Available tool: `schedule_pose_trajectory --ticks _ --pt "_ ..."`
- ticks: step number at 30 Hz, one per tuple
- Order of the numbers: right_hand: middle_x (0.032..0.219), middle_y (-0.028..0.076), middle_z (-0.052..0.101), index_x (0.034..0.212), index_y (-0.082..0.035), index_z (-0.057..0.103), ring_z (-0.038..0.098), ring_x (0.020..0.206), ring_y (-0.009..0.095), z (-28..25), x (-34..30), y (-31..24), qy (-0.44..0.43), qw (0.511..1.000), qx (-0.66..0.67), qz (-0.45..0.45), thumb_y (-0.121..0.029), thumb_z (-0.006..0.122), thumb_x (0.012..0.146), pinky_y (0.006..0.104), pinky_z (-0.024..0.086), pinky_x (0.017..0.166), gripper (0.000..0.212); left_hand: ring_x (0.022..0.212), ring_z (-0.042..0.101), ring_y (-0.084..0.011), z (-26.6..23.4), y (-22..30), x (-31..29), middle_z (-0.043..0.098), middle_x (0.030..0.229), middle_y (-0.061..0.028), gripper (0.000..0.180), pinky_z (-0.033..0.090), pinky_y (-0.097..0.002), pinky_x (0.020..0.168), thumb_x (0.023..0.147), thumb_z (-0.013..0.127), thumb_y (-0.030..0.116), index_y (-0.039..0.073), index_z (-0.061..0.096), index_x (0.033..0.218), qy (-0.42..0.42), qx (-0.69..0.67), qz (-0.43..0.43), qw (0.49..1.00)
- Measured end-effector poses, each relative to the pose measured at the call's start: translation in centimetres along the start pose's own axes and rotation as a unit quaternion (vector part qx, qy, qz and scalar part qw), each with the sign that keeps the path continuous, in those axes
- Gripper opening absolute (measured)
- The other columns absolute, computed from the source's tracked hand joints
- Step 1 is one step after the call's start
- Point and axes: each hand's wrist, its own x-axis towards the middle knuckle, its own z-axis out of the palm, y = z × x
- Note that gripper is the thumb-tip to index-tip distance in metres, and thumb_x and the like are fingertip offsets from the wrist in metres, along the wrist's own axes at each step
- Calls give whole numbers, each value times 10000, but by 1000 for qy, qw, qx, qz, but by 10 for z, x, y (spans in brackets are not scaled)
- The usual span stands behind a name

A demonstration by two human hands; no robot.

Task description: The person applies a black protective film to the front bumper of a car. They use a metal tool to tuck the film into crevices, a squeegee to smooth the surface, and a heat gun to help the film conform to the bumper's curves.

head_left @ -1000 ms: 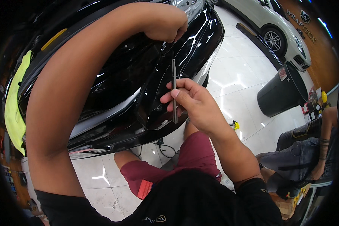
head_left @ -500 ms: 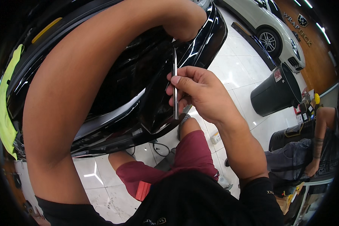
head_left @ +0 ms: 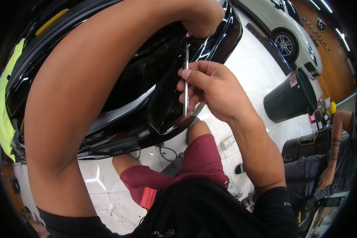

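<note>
My right hand [head_left: 210, 83] pinches a slim silver cutter knife [head_left: 186, 99] between thumb and fingers. The knife stands nearly upright in the picture, its pointed end toward the far side, over the glossy black car bumper [head_left: 162, 107]. Across the car arches my left arm, and my left hand [head_left: 208, 20] bends down at the bumper's far corner, just beyond the knife's tip. Most of its fingers are hidden behind the hand itself, so what they hold, if anything, does not show.
A lime-green cloth [head_left: 6, 107] drapes over the car at far left. On the right are a dark bin [head_left: 289, 97], a white car [head_left: 293, 27] and another person's arm [head_left: 335, 150]. A bottle [head_left: 227, 142] and a black cable [head_left: 168, 152] lie on the tiled floor.
Both hands have shifted slightly farther away, the right one with the knife still pinched. At right, the other person's hand has moved a little, and a sandalled foot shows more.
</note>
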Motion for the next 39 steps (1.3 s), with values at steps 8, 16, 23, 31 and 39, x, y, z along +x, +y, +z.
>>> schedule_pose_trajectory --ticks 8,16,23,31,39 --pt "819 115 678 1053 40 613 689 660 186 0 -2 1 1 1000 8 6 -154 624 970 262 553 540 211 880 703 -372 5 -2 1 719 926 -239 188 536 -437 782 774 626 55 -15 765 878 19 14 35 999" --pt "820 119 682 1054 43 601 697 664 195 1 -6 4 6 1000 8 18 -137 620 970 267 558 537 200 905 702 -346 9 -3 16 727 958 -214 201 532 -423 825 797 616 81 17 778 898 -14 122 90 988" --pt "815 133 653 1000 61 588 689 650 210 3 -8 5 0 999 23 24 -126 611 969 272 559 524 191 907 703 -334 10 -6 31 731 988 -200 186 533 -426 832 815 623 87 19 777 895 -48 242 166 955" --pt "816 131 657 988 41 590 700 663 209 5 -10 8 -10 999 32 27 -142 617 976 267 563 523 185 895 701 -335 10 -8 27 731 976 -205 191 534 -420 818 808 646 109 11 775 909 -31 187 145 971" --pt "842 139 687 1051 37 590 717 682 218 9 -13 11 -24 997 70 34 -122 591 984 289 596 548 172 888 699 -351 3 -5 16 723 949 -234 212 534 -426 796 777 648 113 -14 770 895 -17 98 76 992"
